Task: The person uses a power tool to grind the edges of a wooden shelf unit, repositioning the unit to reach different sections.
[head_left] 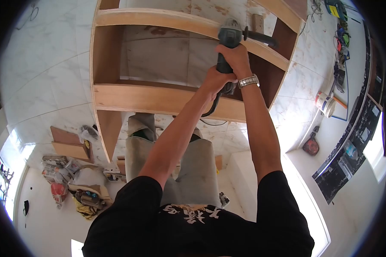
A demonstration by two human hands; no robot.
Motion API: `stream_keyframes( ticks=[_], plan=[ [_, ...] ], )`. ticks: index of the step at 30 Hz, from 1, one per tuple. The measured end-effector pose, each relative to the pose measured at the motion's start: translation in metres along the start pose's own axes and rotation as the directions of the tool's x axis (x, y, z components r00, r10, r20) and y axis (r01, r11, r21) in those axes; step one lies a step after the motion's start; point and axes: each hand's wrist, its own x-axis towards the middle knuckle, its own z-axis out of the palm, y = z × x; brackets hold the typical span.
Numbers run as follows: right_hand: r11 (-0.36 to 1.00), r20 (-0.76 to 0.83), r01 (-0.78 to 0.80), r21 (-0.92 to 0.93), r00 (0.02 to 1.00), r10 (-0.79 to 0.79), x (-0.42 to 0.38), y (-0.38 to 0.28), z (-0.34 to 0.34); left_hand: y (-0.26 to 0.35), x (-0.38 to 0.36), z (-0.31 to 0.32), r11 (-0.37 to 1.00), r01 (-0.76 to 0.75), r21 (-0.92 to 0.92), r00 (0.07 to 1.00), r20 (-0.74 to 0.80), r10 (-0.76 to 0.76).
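Note:
Both of my hands are wrapped round the dark body of an angle grinder [230, 34]. My right hand [238, 60], with a metal-band watch at the wrist, closes on it just behind the gear head. Lower down, my left hand [218, 80] grips the rear of the body, where a black cord hangs down. The grinder's side handle [261, 38] sticks out to the right with no hand on it. Its head overlaps the upper front rail of a wooden cabinet frame [158, 99], and the disc is hidden.
Wood boards [70, 150] lie on the marble-look tile floor at left, near bags and a tool bag [90, 192]. On the right are a white bucket [325, 104], a red-and-black tool [311, 145] and several cords and tools along the wall. My legs are close to the frame's lower rail.

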Motion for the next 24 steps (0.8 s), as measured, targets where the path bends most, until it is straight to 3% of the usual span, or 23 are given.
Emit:
stream_keyframes(
  ticks=[4,6,10,12,17,24],
  plan=[
    [0.990,0.055,0.135,-0.039,0.990,-0.133,-0.006,-0.039,0.050,0.014,-0.016,-0.038,0.996,-0.072,-0.059,0.990,-0.124,0.064],
    [0.986,0.180,0.167,-0.026,0.971,-0.160,-0.006,-0.068,0.077,0.023,-0.022,-0.069,0.989,-0.137,-0.049,0.971,-0.202,0.124],
    [0.952,0.181,0.306,0.028,0.935,-0.306,-0.008,-0.118,0.129,0.048,-0.032,-0.126,0.971,-0.205,-0.123,0.954,-0.246,0.170],
    [0.972,0.169,0.236,-0.012,0.958,-0.231,-0.007,-0.129,0.146,0.058,-0.036,-0.127,0.963,-0.229,-0.139,0.949,-0.252,0.189],
    [0.971,0.224,0.238,0.022,0.945,-0.237,-0.006,-0.107,0.112,0.044,-0.031,-0.107,0.979,-0.181,-0.088,0.957,-0.246,0.155],
    [0.991,0.139,0.134,0.018,0.981,-0.135,-0.006,-0.050,0.048,0.013,-0.013,-0.045,0.997,-0.076,-0.031,0.988,-0.138,0.071]
  ],
)
